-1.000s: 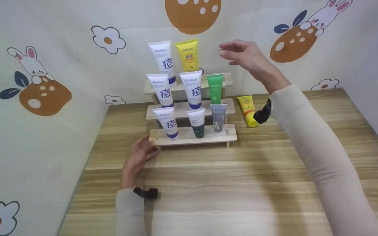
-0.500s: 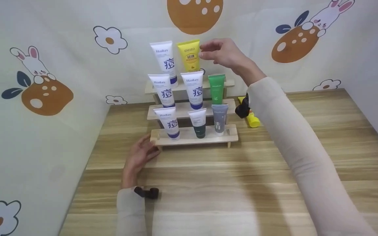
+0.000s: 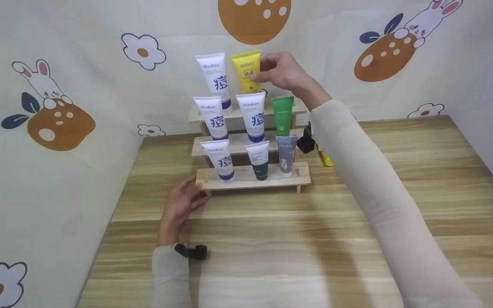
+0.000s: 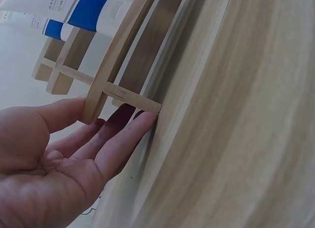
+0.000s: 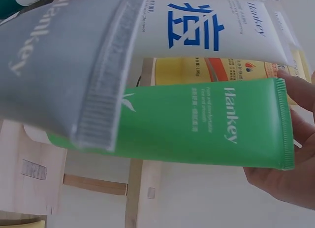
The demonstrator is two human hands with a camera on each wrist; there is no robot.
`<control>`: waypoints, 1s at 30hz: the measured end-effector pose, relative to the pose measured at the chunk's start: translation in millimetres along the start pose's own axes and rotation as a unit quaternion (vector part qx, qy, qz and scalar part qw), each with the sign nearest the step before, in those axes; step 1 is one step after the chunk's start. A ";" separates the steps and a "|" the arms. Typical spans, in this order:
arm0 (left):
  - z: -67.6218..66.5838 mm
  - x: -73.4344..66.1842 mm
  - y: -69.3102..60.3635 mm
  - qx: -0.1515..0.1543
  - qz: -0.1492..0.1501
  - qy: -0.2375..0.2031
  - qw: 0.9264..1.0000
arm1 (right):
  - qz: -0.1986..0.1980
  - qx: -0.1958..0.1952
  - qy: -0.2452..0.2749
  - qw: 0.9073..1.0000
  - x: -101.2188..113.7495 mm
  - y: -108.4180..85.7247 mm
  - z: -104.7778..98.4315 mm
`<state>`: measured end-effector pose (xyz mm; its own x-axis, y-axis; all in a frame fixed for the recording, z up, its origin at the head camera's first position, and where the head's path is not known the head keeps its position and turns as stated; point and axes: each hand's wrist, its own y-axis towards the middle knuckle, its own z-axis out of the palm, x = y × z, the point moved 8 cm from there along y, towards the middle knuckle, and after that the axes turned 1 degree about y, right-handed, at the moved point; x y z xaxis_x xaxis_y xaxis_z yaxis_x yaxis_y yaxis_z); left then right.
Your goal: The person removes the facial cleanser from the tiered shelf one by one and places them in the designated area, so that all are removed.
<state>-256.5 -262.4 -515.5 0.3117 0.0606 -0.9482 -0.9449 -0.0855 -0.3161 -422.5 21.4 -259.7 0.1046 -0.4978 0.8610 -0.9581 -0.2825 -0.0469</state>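
On the top step of a three-tier wooden display stand [image 3: 255,184] a yellow squeeze tube [image 3: 246,70] stands cap down. My right hand [image 3: 287,72] pinches its right side, thumb in front and fingers behind. In the right wrist view, a green tube [image 5: 211,124] and a grey tube [image 5: 64,65] cover part of that hand [image 5: 290,174]. My left hand [image 3: 181,204] holds the bottom step's left end. The left wrist view shows this hand [image 4: 64,159] with its thumb against the board's end and its fingers at the stand's leg [image 4: 132,97].
White tubes with blue caps [image 3: 213,79] fill the stand's left side. A white and dark green tube [image 3: 258,160] stands at the bottom middle. Another yellow tube [image 3: 327,160] lies on the table [image 3: 263,239] right of the stand, mostly behind my right sleeve. A patterned wall [image 3: 178,25] rises behind.
My right hand has moved left from beside the top step to the yellow tube and taken hold of it. My left hand stays at the stand.
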 end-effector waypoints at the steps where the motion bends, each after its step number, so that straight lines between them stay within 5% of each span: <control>1: 0.4 0.1 0.3 0.001 -0.001 -0.001 1.000 | 0.000 -0.003 -0.002 1.000 -0.3 0.5 0.4; 15: 1.5 0.7 1.1 0.013 -0.013 -0.001 1.000 | -0.011 -0.048 0.008 0.999 -4.6 -6.4 -11.1; 30: 2.1 -2.3 1.4 0.007 0.002 -0.009 1.000 | -0.037 -0.084 0.051 0.994 -30.9 -22.1 -58.5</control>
<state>-258.7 -260.5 -513.7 0.3066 0.0786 -0.9486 -0.9473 -0.0716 -0.3121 -420.1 91.0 -255.6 0.1569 -0.3926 0.9062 -0.9808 -0.1692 0.0965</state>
